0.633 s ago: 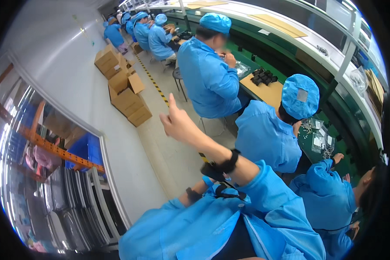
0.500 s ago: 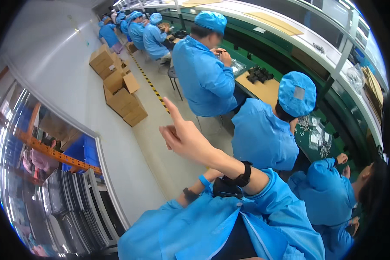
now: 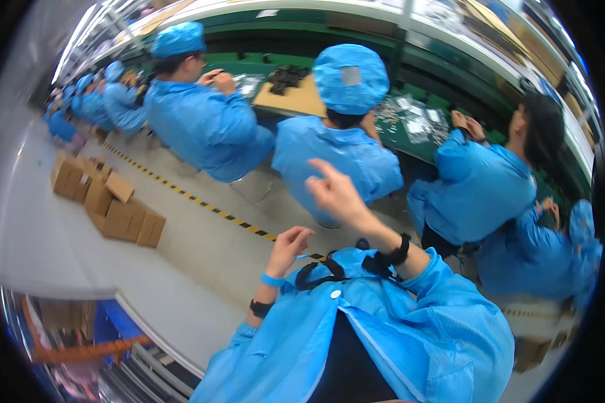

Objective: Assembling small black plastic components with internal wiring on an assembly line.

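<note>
My right hand (image 3: 334,193) is raised in front of me, its index finger stretched out and the other fingers curled. It holds nothing and is slightly blurred; in the picture it overlaps the blue-coated back of a seated person (image 3: 329,158). Lower and to the left, my left hand (image 3: 290,248) has its fingers curled in, with nothing visible in them. A blue wristband (image 3: 272,280) and a black strap (image 3: 261,308) circle my left wrist and forearm. Another black band (image 3: 399,250) is on my right wrist.
Several people in blue coats and caps sit along a green workbench (image 3: 410,144) bearing small parts and clear bags (image 3: 420,121). Black parts (image 3: 288,78) lie on cardboard. Open cardboard boxes (image 3: 107,201) stand at left beside a yellow-black floor line (image 3: 202,201). A shelf (image 3: 91,349) is lower left.
My view has turned right, so the bench and seated people appear further left. My left hand has come up from behind my right arm into sight. My right hand still points.
</note>
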`<state>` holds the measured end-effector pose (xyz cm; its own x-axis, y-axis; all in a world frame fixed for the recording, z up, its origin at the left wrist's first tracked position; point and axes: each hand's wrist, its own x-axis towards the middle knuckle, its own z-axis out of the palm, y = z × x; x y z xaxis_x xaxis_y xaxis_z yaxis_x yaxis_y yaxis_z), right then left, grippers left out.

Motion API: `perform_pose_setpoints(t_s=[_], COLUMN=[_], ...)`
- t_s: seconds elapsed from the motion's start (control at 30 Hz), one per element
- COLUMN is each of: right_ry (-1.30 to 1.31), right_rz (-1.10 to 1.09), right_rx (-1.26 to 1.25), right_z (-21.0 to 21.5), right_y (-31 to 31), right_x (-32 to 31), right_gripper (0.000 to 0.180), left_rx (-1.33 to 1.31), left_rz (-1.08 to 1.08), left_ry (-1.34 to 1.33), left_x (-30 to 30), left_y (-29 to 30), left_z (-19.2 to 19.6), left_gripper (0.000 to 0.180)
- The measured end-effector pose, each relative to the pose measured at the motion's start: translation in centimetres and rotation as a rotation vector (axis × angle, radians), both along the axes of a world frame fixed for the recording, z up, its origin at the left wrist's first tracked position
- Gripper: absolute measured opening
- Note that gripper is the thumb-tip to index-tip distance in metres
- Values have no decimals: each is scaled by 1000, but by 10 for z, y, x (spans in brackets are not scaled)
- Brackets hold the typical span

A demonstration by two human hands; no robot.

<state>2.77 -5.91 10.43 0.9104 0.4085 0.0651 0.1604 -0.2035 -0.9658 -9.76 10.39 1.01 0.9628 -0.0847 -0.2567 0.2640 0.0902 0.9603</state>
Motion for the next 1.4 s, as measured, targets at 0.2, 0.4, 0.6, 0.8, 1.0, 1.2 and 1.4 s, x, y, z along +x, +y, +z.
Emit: perform_pose_setpoints(t_s=[0.2, 0.4, 0.6, 0.8, 1.0, 1.2, 1.4], right_ry=[36, 369, 92, 421, 410, 266, 266], right_rz=[43, 1311, 683, -725, -853, -870, -826], right_rx=[64, 15, 250, 536, 535, 550, 542], right_z=[20, 54, 76, -45, -43, -28, -28], right_y=[-108, -151, -212, -306, -334, -364, -375], right_x=[-17, -88, -90, -45, -91, -76, -60], right_gripper=[47, 40, 36, 56, 71, 66, 63], left_rx=[-49, 28, -50, 62, 21, 32, 106], left_rz=[-17, -145, -203, -281, -450, -602, -686], left_ry=[93, 108, 101, 128, 189, 187, 50], left_x=[-4, 16, 35, 37, 62, 78, 100], left_y=[-12, -32, -56, -51, -105, -135, -164], left_z=[-14, -3, -10, -47, -35, -30, -34], left_gripper=[24, 23, 21, 21, 20, 21, 21])
